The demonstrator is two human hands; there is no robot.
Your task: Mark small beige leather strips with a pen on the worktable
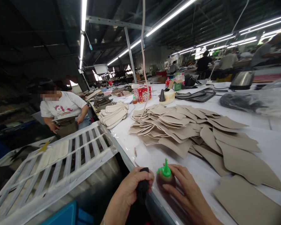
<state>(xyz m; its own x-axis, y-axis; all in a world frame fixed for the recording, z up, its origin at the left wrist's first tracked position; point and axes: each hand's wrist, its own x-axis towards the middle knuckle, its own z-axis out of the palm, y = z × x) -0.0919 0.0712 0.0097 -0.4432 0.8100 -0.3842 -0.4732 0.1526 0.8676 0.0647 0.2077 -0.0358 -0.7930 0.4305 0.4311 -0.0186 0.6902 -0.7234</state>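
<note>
My left hand (pixel 131 187) is closed around a small black object (pixel 142 186) at the near edge of the white table (pixel 271 147). My right hand (pixel 184 190) wraps its fingers around a brown squeeze bottle (pixel 165 182) with a green nozzle cap (pixel 165 170), which stands on the table just right of the left hand. Beyond the hands, several beige cut pieces (pixel 182 128) lie fanned out in overlapping rows across the table.
A white slatted rack (pixel 61 162) slopes away at the left, with a person in a white shirt (pixel 63 107) behind it. Cream strips (pixel 114 115) are stacked further along. A red box (pixel 142 93), black trays (pixel 196 95), a kettle (pixel 242 79) and a plastic bag (pixel 267 100) stand at the back.
</note>
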